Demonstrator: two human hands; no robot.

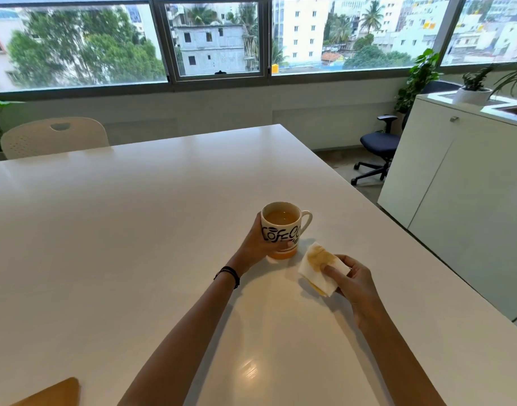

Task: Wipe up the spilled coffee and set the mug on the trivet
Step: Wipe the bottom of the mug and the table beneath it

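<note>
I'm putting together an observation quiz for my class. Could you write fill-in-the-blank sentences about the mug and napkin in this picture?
1. The left hand grips the mug round its body, leaving its ____ free.
2. The right hand pinches a white napkin stained ____.
3. As the person sees it, the napkin is to the ____ of the mug.
Missing words: handle; brown; right.
</note>
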